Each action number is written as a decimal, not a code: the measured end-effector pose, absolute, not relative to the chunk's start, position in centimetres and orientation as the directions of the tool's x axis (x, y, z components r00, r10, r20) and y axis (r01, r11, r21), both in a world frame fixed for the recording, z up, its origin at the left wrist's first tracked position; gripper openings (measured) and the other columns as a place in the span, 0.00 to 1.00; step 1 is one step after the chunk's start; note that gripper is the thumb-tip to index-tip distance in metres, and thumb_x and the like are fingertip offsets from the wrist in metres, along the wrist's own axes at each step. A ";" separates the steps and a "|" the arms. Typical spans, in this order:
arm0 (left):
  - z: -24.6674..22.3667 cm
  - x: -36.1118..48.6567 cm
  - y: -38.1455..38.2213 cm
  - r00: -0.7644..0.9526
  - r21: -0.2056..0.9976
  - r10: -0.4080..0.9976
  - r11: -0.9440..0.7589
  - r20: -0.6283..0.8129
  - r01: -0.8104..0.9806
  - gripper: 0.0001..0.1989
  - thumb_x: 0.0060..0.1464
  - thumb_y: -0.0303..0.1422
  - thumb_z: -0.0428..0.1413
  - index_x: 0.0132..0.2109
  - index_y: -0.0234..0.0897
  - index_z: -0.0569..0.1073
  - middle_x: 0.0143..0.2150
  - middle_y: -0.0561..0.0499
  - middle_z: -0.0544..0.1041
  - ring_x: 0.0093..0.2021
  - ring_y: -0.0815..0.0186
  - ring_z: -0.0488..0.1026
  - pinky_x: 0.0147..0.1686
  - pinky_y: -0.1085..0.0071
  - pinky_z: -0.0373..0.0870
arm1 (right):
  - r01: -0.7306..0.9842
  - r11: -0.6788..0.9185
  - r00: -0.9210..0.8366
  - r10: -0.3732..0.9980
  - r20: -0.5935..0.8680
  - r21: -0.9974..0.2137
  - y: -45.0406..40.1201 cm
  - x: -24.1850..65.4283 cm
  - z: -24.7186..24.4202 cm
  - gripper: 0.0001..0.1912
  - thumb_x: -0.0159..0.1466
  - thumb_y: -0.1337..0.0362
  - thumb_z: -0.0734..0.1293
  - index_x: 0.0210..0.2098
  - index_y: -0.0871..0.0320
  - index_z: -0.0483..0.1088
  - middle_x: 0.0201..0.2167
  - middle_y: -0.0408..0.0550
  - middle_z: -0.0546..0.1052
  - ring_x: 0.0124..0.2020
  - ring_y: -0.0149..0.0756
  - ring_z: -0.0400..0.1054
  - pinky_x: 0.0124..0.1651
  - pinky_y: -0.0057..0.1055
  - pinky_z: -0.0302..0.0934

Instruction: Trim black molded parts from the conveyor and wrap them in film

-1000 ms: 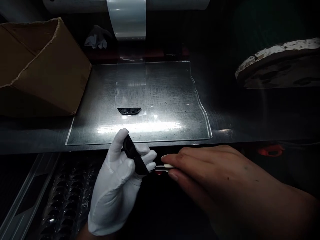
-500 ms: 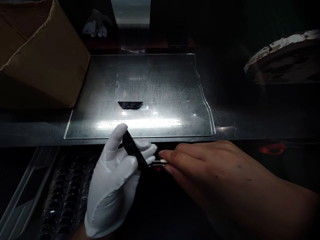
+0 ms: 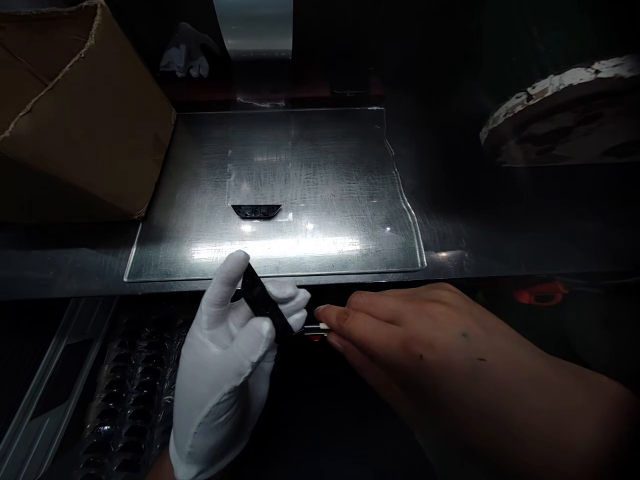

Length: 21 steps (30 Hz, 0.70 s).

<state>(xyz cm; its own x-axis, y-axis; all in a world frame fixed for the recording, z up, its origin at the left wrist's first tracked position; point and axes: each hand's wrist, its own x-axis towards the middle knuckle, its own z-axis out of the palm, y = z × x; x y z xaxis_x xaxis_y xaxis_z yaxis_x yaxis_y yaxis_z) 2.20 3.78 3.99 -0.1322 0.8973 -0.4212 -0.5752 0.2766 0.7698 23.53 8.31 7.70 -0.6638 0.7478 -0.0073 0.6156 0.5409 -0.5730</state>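
Note:
My left hand [image 3: 225, 373], in a white glove, pinches a long black plastic part [image 3: 265, 303] between thumb and fingers, tilted down to the right. My right hand [image 3: 410, 347] is bare, its thumb and forefinger closed on a slim tool [image 3: 323, 327]. A bit of its pale handle and a thin, light shaft show; the shaft points left at the lower end of the black part. Whether the tip touches the part I cannot tell. A second black part [image 3: 257, 212], with slanted ends, lies on the glass sheet [image 3: 340, 180] beyond my hands.
On the left stands an open cardboard box [image 3: 100, 140]. A plastic tray [image 3: 125, 400] with several dark pieces sits below the bench edge, beside a metal rail [image 3: 45, 407]. A red-handled thing [image 3: 543, 293] is at right. A white glove [image 3: 187, 53] lies at the back.
The whole scene has shifted slightly left in view. Both hands keep nearly the same pose, the black part and slim tool still held.

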 end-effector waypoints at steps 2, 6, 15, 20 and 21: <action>4.1 2.2 3.8 -0.127 0.768 0.897 0.282 -0.424 -0.574 0.30 0.61 0.24 0.65 0.64 0.60 0.74 0.48 0.55 0.85 0.51 0.61 0.84 0.53 0.67 0.82 | 0.618 0.490 -0.663 0.745 -0.073 -0.614 8.3 23.6 7.9 0.08 0.72 0.66 0.67 0.43 0.47 0.79 0.33 0.40 0.81 0.29 0.34 0.75 0.33 0.30 0.70; 4.2 2.3 3.9 -0.104 0.752 0.910 0.262 -0.401 -0.604 0.24 0.60 0.26 0.66 0.61 0.52 0.78 0.45 0.54 0.85 0.50 0.62 0.84 0.54 0.67 0.81 | 0.593 0.429 -0.636 0.769 -0.070 -0.681 8.4 24.1 8.0 0.10 0.75 0.63 0.65 0.50 0.46 0.78 0.41 0.41 0.83 0.36 0.36 0.79 0.38 0.32 0.73; 3.0 1.7 3.7 -0.037 0.764 0.985 0.109 -0.171 -0.636 0.16 0.59 0.27 0.67 0.52 0.48 0.83 0.42 0.55 0.86 0.51 0.61 0.84 0.57 0.67 0.79 | 0.592 0.414 -0.640 0.763 -0.091 -0.691 8.9 24.9 7.9 0.18 0.75 0.62 0.65 0.61 0.39 0.73 0.48 0.41 0.81 0.45 0.35 0.77 0.45 0.31 0.73; 3.5 2.0 3.1 -0.062 0.791 0.984 0.095 -0.165 -0.605 0.15 0.56 0.28 0.69 0.49 0.51 0.84 0.42 0.56 0.87 0.52 0.54 0.84 0.54 0.62 0.83 | 0.600 0.425 -0.646 0.757 -0.097 -0.678 8.6 24.7 8.1 0.17 0.75 0.60 0.65 0.60 0.40 0.74 0.46 0.41 0.80 0.43 0.35 0.75 0.42 0.31 0.71; 3.6 2.2 3.0 -0.093 0.803 0.978 0.097 -0.187 -0.588 0.15 0.54 0.29 0.71 0.48 0.51 0.85 0.41 0.56 0.87 0.51 0.53 0.84 0.53 0.61 0.83 | 0.599 0.418 -0.648 0.754 -0.107 -0.683 8.6 24.7 8.1 0.15 0.75 0.60 0.65 0.59 0.40 0.74 0.46 0.41 0.79 0.42 0.35 0.75 0.41 0.31 0.71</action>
<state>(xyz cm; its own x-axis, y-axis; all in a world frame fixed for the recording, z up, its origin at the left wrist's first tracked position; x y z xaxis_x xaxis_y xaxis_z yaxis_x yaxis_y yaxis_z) 2.21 2.96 3.63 -0.0929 0.9780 -0.1867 -0.5881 0.0974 0.8029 24.67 8.62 8.08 -0.6484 0.7538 -0.1069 0.5989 0.4183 -0.6829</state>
